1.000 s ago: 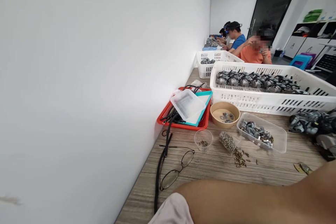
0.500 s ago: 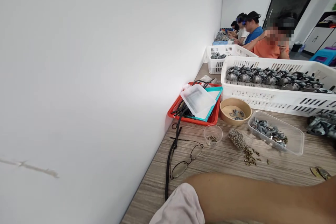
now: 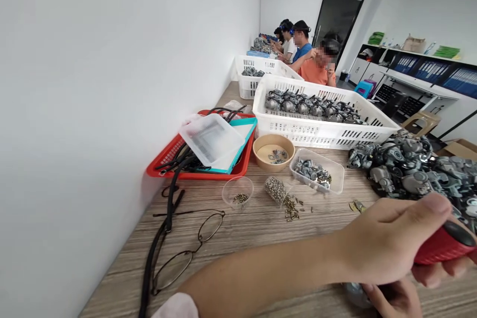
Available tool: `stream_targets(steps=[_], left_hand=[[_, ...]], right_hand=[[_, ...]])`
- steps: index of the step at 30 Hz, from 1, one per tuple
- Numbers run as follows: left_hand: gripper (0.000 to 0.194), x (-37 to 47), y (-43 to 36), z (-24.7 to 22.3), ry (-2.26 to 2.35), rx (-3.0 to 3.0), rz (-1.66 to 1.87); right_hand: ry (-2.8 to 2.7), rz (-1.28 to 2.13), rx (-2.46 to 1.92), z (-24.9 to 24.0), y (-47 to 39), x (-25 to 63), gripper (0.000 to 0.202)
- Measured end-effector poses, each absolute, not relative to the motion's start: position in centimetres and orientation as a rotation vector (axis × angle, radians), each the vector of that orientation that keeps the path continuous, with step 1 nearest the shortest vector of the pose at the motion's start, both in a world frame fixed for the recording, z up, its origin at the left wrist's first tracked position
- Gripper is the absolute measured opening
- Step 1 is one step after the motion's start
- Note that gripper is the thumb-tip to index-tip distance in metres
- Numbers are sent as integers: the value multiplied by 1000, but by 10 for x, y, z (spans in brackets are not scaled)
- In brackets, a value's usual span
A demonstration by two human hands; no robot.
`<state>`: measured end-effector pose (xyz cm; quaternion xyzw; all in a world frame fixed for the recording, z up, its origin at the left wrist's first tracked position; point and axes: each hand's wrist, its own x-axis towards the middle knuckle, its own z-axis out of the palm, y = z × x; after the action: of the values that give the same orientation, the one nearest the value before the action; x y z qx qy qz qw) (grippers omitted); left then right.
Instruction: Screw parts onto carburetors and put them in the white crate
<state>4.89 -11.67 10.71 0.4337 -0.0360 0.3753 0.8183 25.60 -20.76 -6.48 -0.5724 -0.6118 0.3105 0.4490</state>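
My left forearm reaches across from the lower left, and my left hand (image 3: 395,243) is closed round a red handle (image 3: 436,248) with a black end at the right. Below it, partly cut off by the bottom edge, my right hand (image 3: 402,299) has its fingers on a rounded grey metal part (image 3: 356,294), mostly hidden under my left wrist. Brass-coloured plates (image 3: 357,206) lie just beyond my left wrist. Small brass pins (image 3: 292,208) are spilled by a tipped clear cup (image 3: 276,190) of silvery pieces.
Eyeglasses (image 3: 201,243) and a black strap lie at the left by the wall. Behind are a red basket (image 3: 246,159), a tan bowl (image 3: 274,164), a clear tray (image 3: 337,179) and a white crate (image 3: 298,131). Metal assemblies (image 3: 417,159) pile at the right; several people sit beyond.
The view has swung to the right. Both hands now show, with the red handle and the grey part; before, only my left forearm was in sight.
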Motion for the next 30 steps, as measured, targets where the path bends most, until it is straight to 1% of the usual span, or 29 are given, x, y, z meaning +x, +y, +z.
stream_targets(steps=[2, 5, 6, 8, 11, 13, 17, 21, 24, 30], left_hand=[[63, 47, -115, 104, -139, 898, 791], [40, 39, -106, 106, -162, 948, 769], [38, 34, -102, 107, -167, 968, 776], [37, 23, -91, 111, -143, 922, 885], [37, 7, -71, 110, 23, 864, 1057], [37, 1, -56, 102, 111, 897, 1025], [38, 5, -31, 72, 189, 968, 845], [48, 17, -21, 45, 236, 990, 765], [55, 22, -19, 34, 277, 1008, 734], [50, 21, -16, 28, 324, 988, 762]], right_hand=[[-1517, 790, -1402, -59, -205, 253, 35], [-1519, 783, -1366, -47, -202, 240, 36], [-1524, 776, -1341, -43, -202, 235, 36], [-1539, 764, -1282, -37, -201, 226, 34], [-1548, 745, -1222, -34, -200, 216, 31], [-1550, 746, -1211, -34, -200, 215, 29], [-1597, 795, -1218, -34, -200, 223, 28], [-1655, 816, -1221, -34, -198, 232, 26], [-1669, 788, -1194, -34, -197, 233, 26], [-1684, 765, -1162, -33, -196, 228, 24]])
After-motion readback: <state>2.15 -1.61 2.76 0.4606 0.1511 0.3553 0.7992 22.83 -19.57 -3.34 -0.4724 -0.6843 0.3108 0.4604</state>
